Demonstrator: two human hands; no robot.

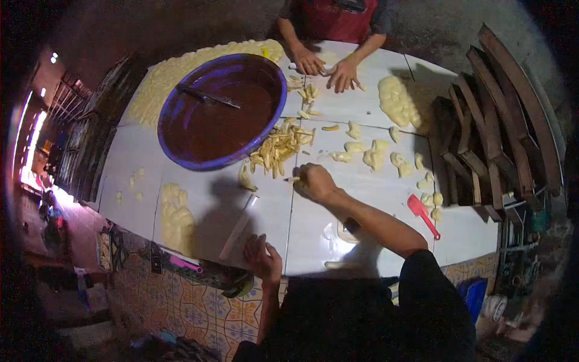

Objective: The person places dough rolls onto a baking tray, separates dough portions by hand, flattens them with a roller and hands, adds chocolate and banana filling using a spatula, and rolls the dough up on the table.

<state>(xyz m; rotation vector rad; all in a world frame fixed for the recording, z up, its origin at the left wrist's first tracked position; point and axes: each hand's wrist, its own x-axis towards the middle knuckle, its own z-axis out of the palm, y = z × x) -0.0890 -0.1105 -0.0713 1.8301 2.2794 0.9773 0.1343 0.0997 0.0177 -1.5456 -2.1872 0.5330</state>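
1. Right hand [318, 183]: above the middle of the table [132, 160], fingers clenched, grasping a pale strip [292, 179]; its end sticks out on the left side of the fist. Most of it is hidden by the hand.
2. Left hand [262, 256]: at the near edge of the table, fingers half-curled. Cannot tell whether they are released or grasp anything.
3. Rod [239, 227]: white, lying slantwise just left of the left hand. Contact between them: cannot tell.
4. Pile [277, 151]: many yellowish strips, heaped beyond the right hand, to its left, against the near right side of the basin.
5. Basin [170, 114]: large, round, blue-purple; brown contents. A dark stick [208, 96] slants across it.
6. Dough: a wide pale layer [199, 60] behind and left of the basin; a lumpy slab [178, 220] near the left front edge; another slab [396, 99] at the far right. Small pieces [375, 155] scattered right of the right hand.
7. Scraper [424, 216]: red, near the right edge, beyond the right forearm.
8. Trays [523, 84]: brown, upright, ranged along the right end.
9. Co-worker [335, 21]: across the table, red apron, both hands [344, 75] spread low over a white roller.
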